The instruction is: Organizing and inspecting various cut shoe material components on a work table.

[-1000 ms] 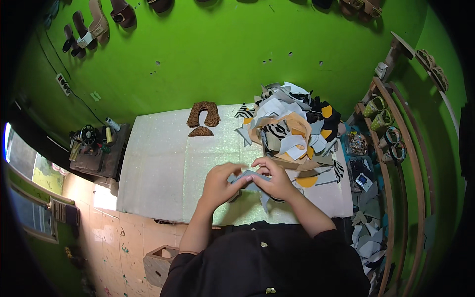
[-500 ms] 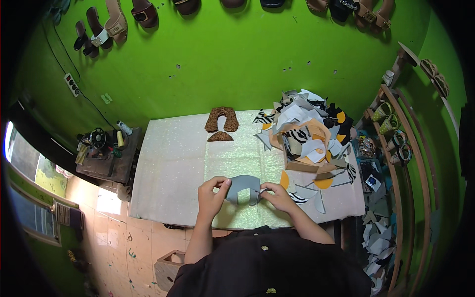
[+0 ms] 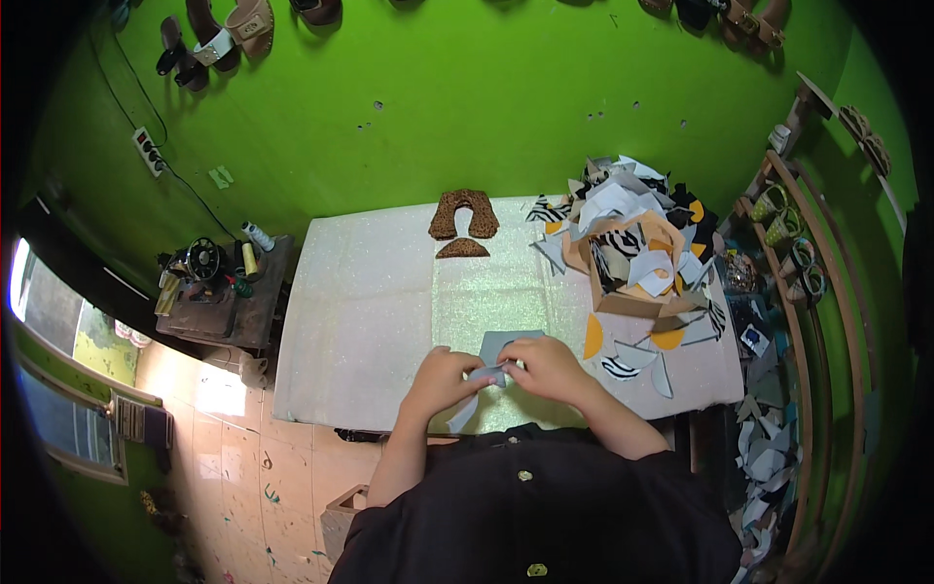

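Note:
Close together over the near middle of the table, my left hand (image 3: 443, 378) and my right hand (image 3: 550, 370) both pinch a grey curved cut-out piece (image 3: 498, 341). The part of it between my fingertips looks folded or bent. A pale grey strip (image 3: 463, 415) hangs below my left fingers; whether it belongs to the same piece I cannot tell. My fingers hide much of the middle. Farther back on the table lie a leopard-print arched piece (image 3: 447, 216) and, just in front of it, a small leopard-print half-moon piece (image 3: 462, 250).
At the right of the table a cardboard box (image 3: 637, 305) overflows with scraps. Loose scraps, including a yellow piece (image 3: 592, 337) and a zebra-print piece (image 3: 619, 369), lie before it. A sewing machine (image 3: 204, 261) stands left, a wooden rack (image 3: 812, 234) right.
My hands have come together and nearer my body. The grey piece, held spread as an arch before, is now bent between my fingers. The whole view has shifted slightly.

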Motion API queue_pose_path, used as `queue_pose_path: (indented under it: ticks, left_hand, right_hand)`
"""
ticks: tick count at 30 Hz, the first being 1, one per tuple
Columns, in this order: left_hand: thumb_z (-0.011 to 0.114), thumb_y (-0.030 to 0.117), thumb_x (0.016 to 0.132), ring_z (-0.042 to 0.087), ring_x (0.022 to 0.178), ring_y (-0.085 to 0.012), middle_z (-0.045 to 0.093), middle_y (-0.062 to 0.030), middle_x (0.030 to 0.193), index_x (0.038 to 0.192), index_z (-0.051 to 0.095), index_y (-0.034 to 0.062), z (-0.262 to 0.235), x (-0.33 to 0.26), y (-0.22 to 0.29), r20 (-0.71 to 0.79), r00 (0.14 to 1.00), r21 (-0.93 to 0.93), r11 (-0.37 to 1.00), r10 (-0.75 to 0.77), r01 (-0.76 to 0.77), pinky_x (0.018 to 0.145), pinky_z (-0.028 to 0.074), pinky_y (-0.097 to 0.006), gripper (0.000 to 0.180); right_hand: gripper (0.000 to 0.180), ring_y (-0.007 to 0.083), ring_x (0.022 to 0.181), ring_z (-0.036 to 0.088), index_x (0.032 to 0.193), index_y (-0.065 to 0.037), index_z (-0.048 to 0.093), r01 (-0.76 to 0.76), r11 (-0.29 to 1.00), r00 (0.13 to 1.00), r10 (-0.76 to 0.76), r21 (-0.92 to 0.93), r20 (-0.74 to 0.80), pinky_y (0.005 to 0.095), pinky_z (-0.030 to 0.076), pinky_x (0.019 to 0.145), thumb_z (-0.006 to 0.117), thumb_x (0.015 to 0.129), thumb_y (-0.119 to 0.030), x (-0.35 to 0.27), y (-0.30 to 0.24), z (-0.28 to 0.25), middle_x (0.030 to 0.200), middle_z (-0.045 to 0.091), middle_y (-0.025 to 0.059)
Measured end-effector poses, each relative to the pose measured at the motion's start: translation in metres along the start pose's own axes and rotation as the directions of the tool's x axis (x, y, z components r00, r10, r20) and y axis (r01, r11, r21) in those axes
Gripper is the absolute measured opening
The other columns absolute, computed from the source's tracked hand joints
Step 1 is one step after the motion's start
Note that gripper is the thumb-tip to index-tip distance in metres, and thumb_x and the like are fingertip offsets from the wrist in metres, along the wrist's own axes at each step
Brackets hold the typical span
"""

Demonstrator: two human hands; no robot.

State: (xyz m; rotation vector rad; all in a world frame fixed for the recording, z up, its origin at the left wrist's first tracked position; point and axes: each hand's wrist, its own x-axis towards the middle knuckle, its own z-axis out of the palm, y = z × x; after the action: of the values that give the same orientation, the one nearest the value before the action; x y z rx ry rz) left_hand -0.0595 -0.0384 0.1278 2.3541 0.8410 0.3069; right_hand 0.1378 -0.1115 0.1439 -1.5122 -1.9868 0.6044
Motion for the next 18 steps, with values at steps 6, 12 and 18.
queue_pose_path:
  ticks: [6, 12, 18]
  left_hand:
    - [0.069, 0.025, 0.080, 0.056, 0.058, -0.0113, 0.063, -0.0043, 0.067, 0.084, 0.065, 0.0034, 0.014, 0.022, -0.047, 0.155, 0.966, -0.384, 0.888, -0.207, 0.252, 0.055, 0.044, -0.026, 0.022]
    - [0.065, 0.019, 0.085, 0.050, 0.061, -0.0066, 0.055, 0.0012, 0.068, 0.090, 0.060, 0.0015, 0.074, 0.066, -0.086, -0.159, 0.906, -0.657, 0.727, -0.393, 0.200, 0.055, 0.041, -0.023, 0.019]
    - [0.065, 0.020, 0.084, 0.053, 0.059, -0.0150, 0.057, -0.0092, 0.067, 0.090, 0.059, -0.0001, 0.110, 0.074, -0.090, -0.260, 0.853, -0.480, 0.827, -0.452, 0.292, 0.056, 0.043, -0.029, 0.022]
  right_hand:
    - [0.019, 0.0248, 0.063, 0.060, 0.084, -0.005, 0.063, -0.252, 0.950, 0.960, 0.269, 0.185, -0.074, 0.0348, 0.046, 0.061, 0.061, 0.081, -0.023, 0.003, 0.063, 0.025, 0.072, 0.063, 0.0099]
    - [0.020, 0.0169, 0.055, 0.054, 0.089, -0.004, 0.059, -0.427, 0.808, 0.795, 0.549, 0.406, -0.257, 0.0313, 0.042, 0.054, 0.060, 0.086, -0.024, 0.010, 0.117, 0.063, 0.061, 0.055, 0.0083]
    - [0.019, 0.0183, 0.050, 0.051, 0.090, -0.004, 0.058, -0.478, 0.804, 0.740, 0.585, 0.352, -0.331, 0.0329, 0.040, 0.051, 0.061, 0.086, -0.022, 0.006, 0.147, 0.093, 0.057, 0.053, 0.0096]
